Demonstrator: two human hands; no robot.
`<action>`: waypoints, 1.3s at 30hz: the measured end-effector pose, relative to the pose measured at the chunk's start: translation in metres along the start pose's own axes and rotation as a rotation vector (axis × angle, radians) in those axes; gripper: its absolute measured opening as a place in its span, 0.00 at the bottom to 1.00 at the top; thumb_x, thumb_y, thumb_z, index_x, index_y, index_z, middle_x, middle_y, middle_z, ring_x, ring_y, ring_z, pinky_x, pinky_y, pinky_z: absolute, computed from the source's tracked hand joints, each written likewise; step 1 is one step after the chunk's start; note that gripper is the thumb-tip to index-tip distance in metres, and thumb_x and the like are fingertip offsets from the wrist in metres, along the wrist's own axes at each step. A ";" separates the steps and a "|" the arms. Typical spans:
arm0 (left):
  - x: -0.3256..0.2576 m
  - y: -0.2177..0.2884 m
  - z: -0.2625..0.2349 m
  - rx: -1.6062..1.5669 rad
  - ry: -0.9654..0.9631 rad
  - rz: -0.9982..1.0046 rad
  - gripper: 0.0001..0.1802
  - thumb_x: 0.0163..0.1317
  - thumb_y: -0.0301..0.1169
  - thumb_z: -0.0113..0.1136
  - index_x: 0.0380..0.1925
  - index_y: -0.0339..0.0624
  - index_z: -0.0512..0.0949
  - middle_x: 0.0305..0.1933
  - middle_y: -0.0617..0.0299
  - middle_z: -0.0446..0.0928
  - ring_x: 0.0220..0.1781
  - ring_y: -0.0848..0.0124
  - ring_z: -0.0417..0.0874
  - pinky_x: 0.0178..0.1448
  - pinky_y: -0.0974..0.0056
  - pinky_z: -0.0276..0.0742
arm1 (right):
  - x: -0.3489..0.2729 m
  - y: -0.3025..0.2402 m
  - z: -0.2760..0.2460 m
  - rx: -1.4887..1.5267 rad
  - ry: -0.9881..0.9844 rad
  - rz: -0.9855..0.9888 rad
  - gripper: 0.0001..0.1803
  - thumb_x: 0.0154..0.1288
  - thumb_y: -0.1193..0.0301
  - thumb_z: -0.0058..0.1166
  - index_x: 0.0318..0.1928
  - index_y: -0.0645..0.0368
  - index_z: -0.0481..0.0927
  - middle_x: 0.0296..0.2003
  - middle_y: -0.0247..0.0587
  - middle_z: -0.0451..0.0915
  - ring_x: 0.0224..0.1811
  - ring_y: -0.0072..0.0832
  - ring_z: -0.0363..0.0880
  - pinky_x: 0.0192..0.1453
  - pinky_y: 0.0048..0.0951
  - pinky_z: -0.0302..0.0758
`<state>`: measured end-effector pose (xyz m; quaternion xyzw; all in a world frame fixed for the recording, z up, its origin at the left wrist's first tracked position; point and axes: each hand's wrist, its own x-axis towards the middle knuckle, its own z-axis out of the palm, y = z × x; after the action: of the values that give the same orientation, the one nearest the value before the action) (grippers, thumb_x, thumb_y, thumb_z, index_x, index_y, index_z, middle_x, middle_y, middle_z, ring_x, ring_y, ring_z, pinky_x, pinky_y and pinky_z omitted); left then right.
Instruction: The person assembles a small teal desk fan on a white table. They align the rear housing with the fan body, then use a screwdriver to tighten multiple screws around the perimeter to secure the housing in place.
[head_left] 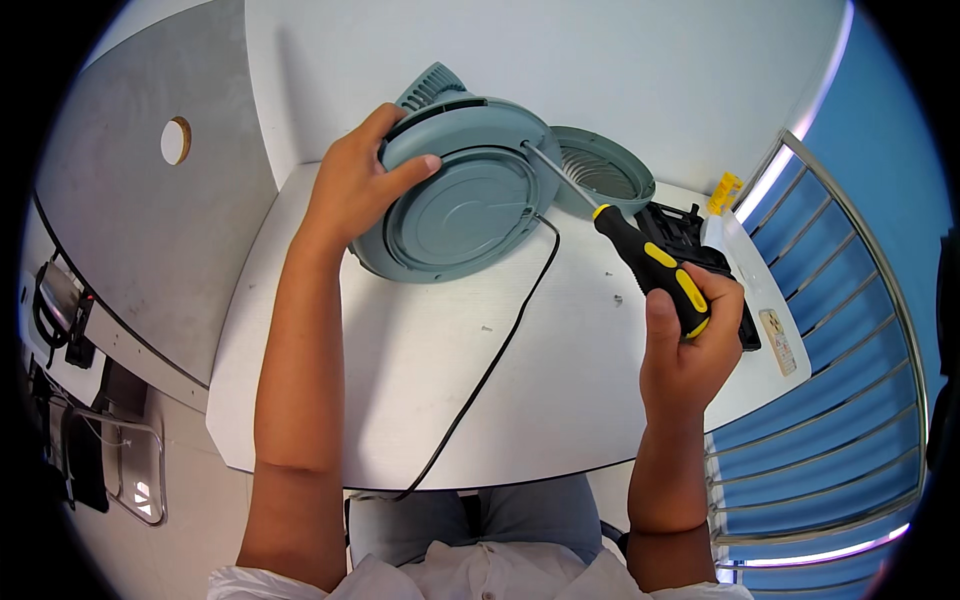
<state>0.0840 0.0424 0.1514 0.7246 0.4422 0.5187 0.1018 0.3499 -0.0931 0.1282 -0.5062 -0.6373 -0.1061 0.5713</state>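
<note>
My left hand [362, 180] grips the edge of a round grey-green appliance [462, 215], tilted up so its flat underside faces me. The thumb lies on the underside and the fingers wrap over the rim, near a ribbed part [436, 84] at the top. In my right hand [695, 345] is a black and yellow screwdriver [648, 255], its shaft pointing up and left. Its tip meets a hole near the appliance's right rim; the tip's end is hidden. A black cord [505, 345] runs from the underside over the table's front edge.
Behind the appliance lies a round grille cover [610, 165]. A black tool case [685, 228], a yellow item [724, 192] and a beige strip [777, 341] are at the right. Small screws [617, 299] lie on the white table [560, 410]. A metal railing [850, 300] stands beyond.
</note>
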 end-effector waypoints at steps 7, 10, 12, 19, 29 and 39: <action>0.001 -0.001 -0.001 0.004 0.005 -0.002 0.27 0.46 0.45 0.64 0.43 0.40 0.73 0.36 0.50 0.79 0.37 0.60 0.80 0.45 0.61 0.74 | 0.004 0.000 -0.006 -0.043 -0.149 -0.204 0.26 0.55 0.67 0.64 0.51 0.64 0.70 0.44 0.50 0.74 0.44 0.38 0.78 0.47 0.31 0.74; 0.001 -0.001 0.000 0.000 0.008 -0.004 0.27 0.46 0.45 0.64 0.43 0.40 0.73 0.36 0.50 0.79 0.37 0.60 0.80 0.45 0.61 0.74 | -0.002 0.001 0.001 -0.040 -0.069 -0.163 0.23 0.53 0.69 0.65 0.47 0.66 0.72 0.39 0.49 0.77 0.39 0.39 0.79 0.43 0.30 0.75; 0.001 -0.002 0.001 0.002 0.011 -0.001 0.27 0.46 0.44 0.65 0.43 0.39 0.73 0.36 0.50 0.79 0.37 0.60 0.80 0.45 0.62 0.74 | -0.004 0.003 0.006 -0.043 -0.020 -0.189 0.24 0.53 0.69 0.65 0.47 0.67 0.72 0.37 0.48 0.78 0.37 0.38 0.80 0.41 0.30 0.75; 0.001 -0.001 0.003 -0.024 0.013 -0.011 0.26 0.47 0.43 0.65 0.43 0.39 0.73 0.35 0.53 0.79 0.37 0.63 0.79 0.45 0.64 0.73 | -0.009 0.000 0.017 0.158 0.107 -0.009 0.22 0.54 0.69 0.64 0.45 0.69 0.71 0.35 0.46 0.78 0.31 0.26 0.80 0.37 0.22 0.77; 0.002 0.001 0.001 -0.024 -0.012 -0.040 0.25 0.48 0.42 0.64 0.42 0.38 0.73 0.36 0.54 0.78 0.39 0.66 0.77 0.47 0.64 0.72 | -0.016 -0.021 0.032 0.430 0.227 0.273 0.21 0.56 0.68 0.63 0.44 0.67 0.71 0.34 0.41 0.76 0.31 0.20 0.76 0.36 0.19 0.74; 0.000 0.004 0.000 0.060 -0.009 -0.054 0.26 0.48 0.41 0.64 0.46 0.40 0.73 0.41 0.53 0.77 0.42 0.63 0.78 0.50 0.62 0.72 | -0.003 -0.002 -0.033 0.435 0.414 0.191 0.19 0.49 0.69 0.54 0.43 0.62 0.72 0.32 0.41 0.74 0.16 0.15 0.67 0.21 0.13 0.67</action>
<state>0.0862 0.0399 0.1535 0.7175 0.4766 0.4988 0.0961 0.3685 -0.1190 0.1375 -0.3971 -0.4649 -0.0139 0.7912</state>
